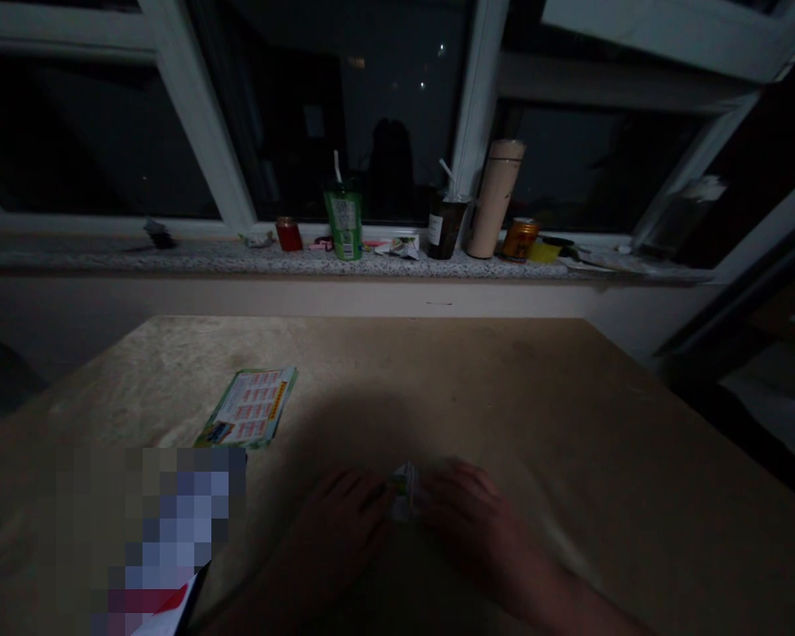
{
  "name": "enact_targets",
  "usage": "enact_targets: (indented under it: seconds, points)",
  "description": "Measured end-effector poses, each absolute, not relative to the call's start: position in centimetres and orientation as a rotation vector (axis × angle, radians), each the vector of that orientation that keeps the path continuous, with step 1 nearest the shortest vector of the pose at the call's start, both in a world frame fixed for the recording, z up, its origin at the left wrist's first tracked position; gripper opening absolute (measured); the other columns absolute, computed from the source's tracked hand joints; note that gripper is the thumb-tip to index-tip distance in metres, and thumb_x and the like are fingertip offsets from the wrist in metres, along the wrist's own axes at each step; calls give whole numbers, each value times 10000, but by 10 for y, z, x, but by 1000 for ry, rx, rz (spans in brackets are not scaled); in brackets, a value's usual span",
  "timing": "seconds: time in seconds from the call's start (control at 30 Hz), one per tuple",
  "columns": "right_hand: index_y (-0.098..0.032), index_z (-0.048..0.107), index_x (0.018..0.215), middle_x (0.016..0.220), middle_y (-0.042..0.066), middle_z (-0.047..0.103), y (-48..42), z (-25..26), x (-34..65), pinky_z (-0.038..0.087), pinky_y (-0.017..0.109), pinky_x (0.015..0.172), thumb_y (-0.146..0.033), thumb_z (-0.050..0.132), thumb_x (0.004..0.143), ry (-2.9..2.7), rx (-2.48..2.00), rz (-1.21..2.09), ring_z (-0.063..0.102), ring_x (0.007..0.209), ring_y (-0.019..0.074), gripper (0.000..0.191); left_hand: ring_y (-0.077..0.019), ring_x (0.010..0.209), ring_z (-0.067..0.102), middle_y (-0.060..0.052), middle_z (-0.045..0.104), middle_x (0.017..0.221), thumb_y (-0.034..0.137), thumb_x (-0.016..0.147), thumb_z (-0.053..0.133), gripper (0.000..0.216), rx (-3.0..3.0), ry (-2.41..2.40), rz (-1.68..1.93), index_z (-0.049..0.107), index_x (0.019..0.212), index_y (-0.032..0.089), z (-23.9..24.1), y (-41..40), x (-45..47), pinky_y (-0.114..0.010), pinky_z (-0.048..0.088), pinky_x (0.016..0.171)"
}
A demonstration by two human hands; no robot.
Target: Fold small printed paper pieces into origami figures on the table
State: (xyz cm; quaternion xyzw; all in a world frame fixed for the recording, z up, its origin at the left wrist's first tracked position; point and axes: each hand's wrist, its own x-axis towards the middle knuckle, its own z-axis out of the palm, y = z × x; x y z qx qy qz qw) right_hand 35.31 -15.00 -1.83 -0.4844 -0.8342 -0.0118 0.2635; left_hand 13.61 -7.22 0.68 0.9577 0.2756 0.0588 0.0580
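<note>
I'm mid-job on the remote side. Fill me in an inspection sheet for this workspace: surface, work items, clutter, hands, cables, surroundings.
Surface: brown tabletop, dimly lit, shadowed around the hands.
Work items: small transparent packet between the hands; contents too dark to identify.
Clutter: green-edged printed card at left; nearer the camera, a pixelated item, unidentifiable.
Hands: left hand and right hand on either side of the packet, fingers close to it; grip too dark to confirm.
Cables: nothing seen.
Surroundings: speckled windowsill with red jar, green cup with straw, dark cup with straw, tall pink bottle and orange-gold can; dark window behind.
</note>
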Motion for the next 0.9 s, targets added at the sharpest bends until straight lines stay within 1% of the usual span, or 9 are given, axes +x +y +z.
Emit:
enact_targets:
  seconds: [0.07,0.1,0.17,0.23,0.43,0.57,0.67,0.8,0.9]
  points:
    - [-206,563,1188,1127,49,636,-150,-10,357,424,389,917,-204,645,812,-2159,-1430,52,547,1035,219,384,-245,992,583,-50,652,1099,133,870,513,286,2918,849,152,611,1129,206,8,-74,136,-444,461,886]
    - [-202,586,1147,1077,52,643,-151,-8,359,432,387,887,-236,688,778,-2120,-1478,94,550,1001,228,384,-249,987,583,-54,651,1095,131,867,523,286,2925,851,147,611,1130,201,8,-74,136,-449,460,884]
    - [-203,631,1038,980,46,647,-150,-7,362,431,386,852,-275,738,735,-2072,-1532,143,552,948,234,329,-251,974,585,-56,653,1078,129,860,543,273,2928,847,146,618,1115,194,8,-75,135,-451,462,878]
    - [-207,650,964,922,38,644,-150,-10,362,425,377,833,-274,746,733,-2058,-1520,167,552,915,227,259,-251,961,589,-58,656,1061,124,850,558,272,2926,839,141,621,1107,188,7,-75,135,-448,467,872]
    - [-203,653,942,877,39,646,-149,-22,357,412,377,842,-226,607,862,-2120,-1388,52,553,871,214,95,-248,946,596,-70,653,1046,130,851,552,266,2866,829,166,623,1103,182,1,-73,133,-431,487,846]
    - [-201,652,934,850,28,652,-146,-23,355,396,392,889,-204,500,932,-2192,-1298,-59,560,851,197,152,-244,965,595,-64,636,1090,186,861,560,341,2788,799,226,568,1201,213,-7,-70,129,-404,502,833]
    - [-206,652,894,826,25,649,-145,-23,355,405,387,873,-208,449,960,-2184,-1269,-90,556,824,186,213,-249,1007,580,-57,619,1138,226,861,586,376,2750,775,244,540,1234,238,-11,-69,128,-406,493,858]
    - [-195,634,858,820,22,624,-143,-25,355,421,371,838,-230,458,958,-2182,-1313,-34,532,807,180,205,-225,1004,581,-39,619,1124,230,879,575,322,2697,727,272,554,1199,254,-12,-69,132,-369,493,865]
    - [-189,607,829,836,22,609,-141,-29,354,414,371,852,-214,453,959,-2203,-1347,27,523,807,176,204,-215,988,592,-38,624,1111,196,898,527,261,2676,703,297,581,1149,246,-12,-68,137,-357,492,867]
